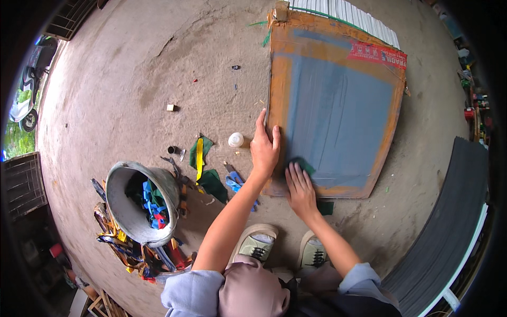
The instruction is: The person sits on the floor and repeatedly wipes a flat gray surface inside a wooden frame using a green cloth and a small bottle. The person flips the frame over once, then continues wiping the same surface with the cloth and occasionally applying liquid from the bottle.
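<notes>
A large flat board [343, 116] with a blue-grey face and brown-taped borders lies before me. My left hand [265, 150] is at its left edge, thumb over the border and fingers along the side. Slightly blurred, my right hand [301, 189] lies with its fingers over a dark green cloth piece [304, 165], pressing it against the lower left of the face. Part of the cloth is hidden under those fingers. Beneath the board's lower edge, another dark green piece [325, 208] shows on the floor.
White slats [346, 16] stick out beyond the board's far edge. To the left stand a white-capped container [236, 139] and a grey bucket [171, 185] of coloured scraps, with more scraps [213, 185] around. A dark ribbed stack [443, 211] lies right. My shoes [257, 242] are close below.
</notes>
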Demonstrator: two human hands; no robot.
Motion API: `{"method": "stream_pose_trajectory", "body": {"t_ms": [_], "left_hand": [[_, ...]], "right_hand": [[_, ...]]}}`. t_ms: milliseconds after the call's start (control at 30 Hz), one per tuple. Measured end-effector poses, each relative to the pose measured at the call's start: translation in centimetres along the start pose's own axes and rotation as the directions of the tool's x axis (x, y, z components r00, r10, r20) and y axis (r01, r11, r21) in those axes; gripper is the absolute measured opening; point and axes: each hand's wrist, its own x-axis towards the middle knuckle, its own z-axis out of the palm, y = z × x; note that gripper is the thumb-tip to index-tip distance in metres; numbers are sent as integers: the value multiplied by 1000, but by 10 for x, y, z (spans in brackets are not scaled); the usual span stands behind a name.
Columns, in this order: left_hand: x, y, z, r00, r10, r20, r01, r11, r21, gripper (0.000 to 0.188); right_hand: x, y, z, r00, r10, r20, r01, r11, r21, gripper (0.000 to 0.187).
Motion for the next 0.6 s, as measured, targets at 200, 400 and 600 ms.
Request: {"method": "stream_pose_trajectory", "body": {"t_ms": [200, 400, 600], "left_hand": [[3, -4, 0, 999, 43, -29, -40, 997, 73, 55], [-1, 1, 11, 999, -26, 21, 25, 998, 56, 54], [1, 8, -1, 994, -92, 60, 89, 995, 43, 54]], "right_hand": [[127, 51, -56, 923, -98, -371, 30, 982, -185, 60], [221, 99, -111, 774, -48, -632, -130, 964, -232, 62], [44, 13, -20, 992, -34, -124, 32, 999, -17, 71]]}}
